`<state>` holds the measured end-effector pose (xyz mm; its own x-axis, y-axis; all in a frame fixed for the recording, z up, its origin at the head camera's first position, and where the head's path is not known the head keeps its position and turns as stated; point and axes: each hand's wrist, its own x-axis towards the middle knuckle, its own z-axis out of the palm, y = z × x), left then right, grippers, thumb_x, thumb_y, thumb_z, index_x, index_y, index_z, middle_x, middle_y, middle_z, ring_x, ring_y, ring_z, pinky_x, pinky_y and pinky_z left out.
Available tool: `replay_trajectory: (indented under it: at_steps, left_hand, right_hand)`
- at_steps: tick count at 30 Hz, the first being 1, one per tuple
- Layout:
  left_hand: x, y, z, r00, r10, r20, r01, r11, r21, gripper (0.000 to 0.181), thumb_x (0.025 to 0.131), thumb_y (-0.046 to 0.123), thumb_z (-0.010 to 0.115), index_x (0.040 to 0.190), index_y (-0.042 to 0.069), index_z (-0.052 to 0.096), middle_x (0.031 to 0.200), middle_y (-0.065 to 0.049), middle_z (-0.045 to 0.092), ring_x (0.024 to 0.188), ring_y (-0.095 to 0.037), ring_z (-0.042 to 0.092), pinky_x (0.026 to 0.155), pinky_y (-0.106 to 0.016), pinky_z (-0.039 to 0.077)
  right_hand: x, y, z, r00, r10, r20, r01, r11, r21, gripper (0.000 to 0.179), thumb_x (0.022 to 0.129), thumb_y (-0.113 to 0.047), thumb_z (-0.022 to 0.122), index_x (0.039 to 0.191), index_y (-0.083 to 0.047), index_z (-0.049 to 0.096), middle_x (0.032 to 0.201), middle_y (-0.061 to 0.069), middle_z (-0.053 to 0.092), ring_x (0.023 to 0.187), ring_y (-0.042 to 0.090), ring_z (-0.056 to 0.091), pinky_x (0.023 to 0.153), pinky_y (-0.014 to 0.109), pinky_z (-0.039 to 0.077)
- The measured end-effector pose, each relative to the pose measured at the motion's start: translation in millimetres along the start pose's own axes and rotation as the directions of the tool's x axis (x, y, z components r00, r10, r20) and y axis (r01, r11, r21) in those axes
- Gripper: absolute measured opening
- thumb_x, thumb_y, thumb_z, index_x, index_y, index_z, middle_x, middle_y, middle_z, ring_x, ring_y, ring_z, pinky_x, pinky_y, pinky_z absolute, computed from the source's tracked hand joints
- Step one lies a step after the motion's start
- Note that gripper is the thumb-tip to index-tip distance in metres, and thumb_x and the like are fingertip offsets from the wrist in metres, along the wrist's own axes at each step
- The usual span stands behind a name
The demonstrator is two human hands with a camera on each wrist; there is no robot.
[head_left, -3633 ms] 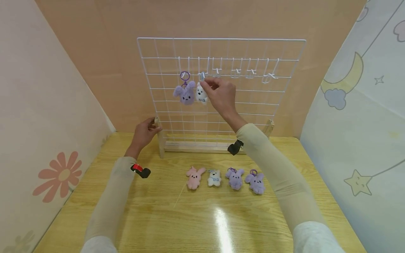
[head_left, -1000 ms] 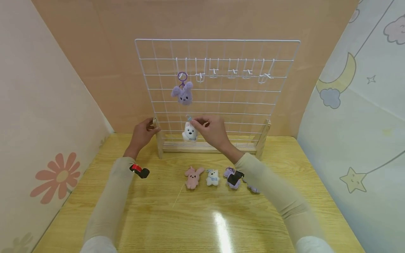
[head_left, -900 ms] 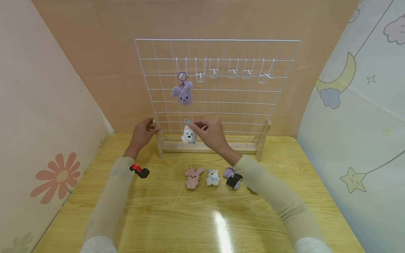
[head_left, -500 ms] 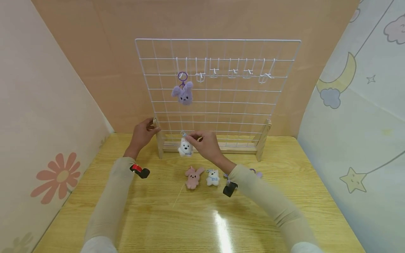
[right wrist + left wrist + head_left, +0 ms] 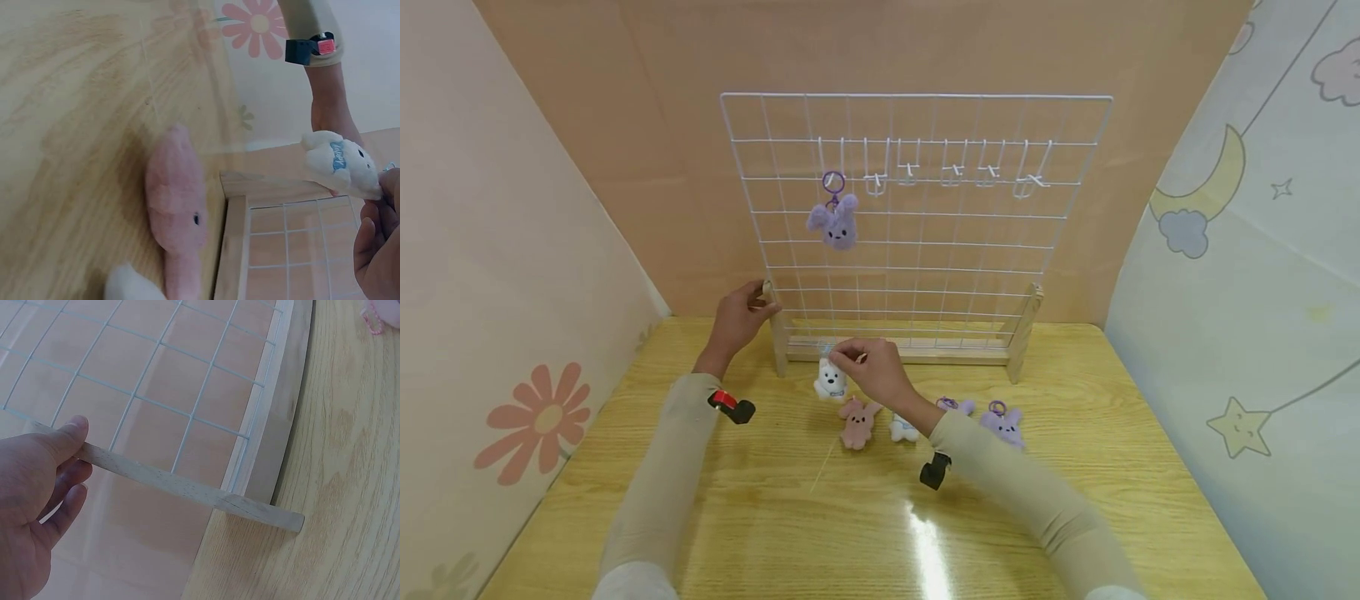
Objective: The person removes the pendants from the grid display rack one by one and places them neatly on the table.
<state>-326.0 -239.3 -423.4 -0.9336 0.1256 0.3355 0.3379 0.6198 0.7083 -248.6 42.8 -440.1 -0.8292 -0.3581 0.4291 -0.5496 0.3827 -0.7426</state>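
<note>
My right hand (image 5: 876, 367) pinches a small white plush dog keychain (image 5: 831, 379) at its top, near the light-blue clasp. In the right wrist view the plush dog (image 5: 340, 159) shows a blue scarf, and my right-hand fingers (image 5: 381, 250) are at its head end. It hangs in front of the rack's wooden base, just behind a pink plush bunny (image 5: 857, 423) lying on the table. My left hand (image 5: 737, 325) grips the left wooden post (image 5: 169, 481) of the white wire grid rack (image 5: 917, 242), thumb on one side and fingers on the other. A purple plush bunny keychain (image 5: 837, 225) hangs from the leftmost hook.
Several bare white hooks (image 5: 955, 171) line the grid to the right of the hanging bunny. Another white plush (image 5: 904, 427) and two purple plush bunnies (image 5: 1002, 427) lie on the wooden table (image 5: 790, 525), partly covered by my right forearm. A thin pale strip (image 5: 823, 465) lies there too.
The white plush dog has come off the second hook; my right hand has carried it down and left, close over the table. My left hand has stayed on the post.
</note>
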Motion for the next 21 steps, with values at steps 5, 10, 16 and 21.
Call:
replay_trajectory:
  at_steps: [5, 10, 16, 21]
  left_hand:
    - [0.4, 0.1, 0.5, 1.0, -0.008, -0.004, 0.008, 1.0, 0.007, 0.058, 0.099, 0.019, 0.071, 0.148, -0.002, 0.049, 0.139, -0.027, 0.06, 0.114, -0.043, 0.067, 0.092, -0.057, 0.056]
    - [0.3, 1.1, 0.4, 1.0, -0.014, -0.001, 0.014, 1.0, 0.007, 0.059, 0.099, 0.02, 0.07, 0.149, -0.002, 0.047, 0.139, -0.028, 0.06, 0.114, -0.043, 0.066, 0.093, -0.057, 0.056]
    - [-0.2, 1.5, 0.0, 1.0, -0.015, 0.002, 0.015, 1.0, 0.008, 0.06, 0.1, 0.021, 0.07, 0.15, -0.002, 0.046, 0.139, -0.027, 0.06, 0.114, -0.043, 0.066, 0.094, -0.057, 0.056]
    - [-0.6, 1.6, 0.1, 1.0, -0.031, 0.003, 0.031, 0.999, -0.007, 0.059, 0.099, 0.019, 0.071, 0.149, -0.002, 0.048, 0.137, -0.027, 0.061, 0.114, -0.042, 0.066, 0.093, -0.057, 0.056]
  right_hand:
    - [-6.9, 1, 8, 0.999, 0.02, 0.047, -0.02, 1.0, 0.003, 0.015, 0.1, -0.025, 0.07, 0.101, -0.016, 0.082, 0.089, -0.006, 0.076, 0.074, 0.006, 0.063, 0.057, 0.023, 0.051]
    - [-13.3, 1, 14, 0.997, 0.03, 0.077, -0.031, 0.999, 0.009, 0.015, 0.1, -0.024, 0.07, 0.1, -0.014, 0.081, 0.092, -0.005, 0.077, 0.075, 0.01, 0.064, 0.056, 0.022, 0.051]
    - [-19.4, 5, 22, 0.994, 0.015, 0.108, -0.016, 1.0, 0.012, 0.015, 0.099, -0.023, 0.071, 0.101, -0.012, 0.081, 0.09, -0.002, 0.077, 0.073, 0.008, 0.066, 0.053, 0.021, 0.051]
    - [-25.1, 5, 27, 0.988, 0.017, 0.156, -0.021, 0.999, 0.024, 0.017, 0.099, -0.023, 0.07, 0.103, -0.009, 0.081, 0.093, 0.001, 0.078, 0.074, 0.014, 0.068, 0.058, 0.02, 0.053]
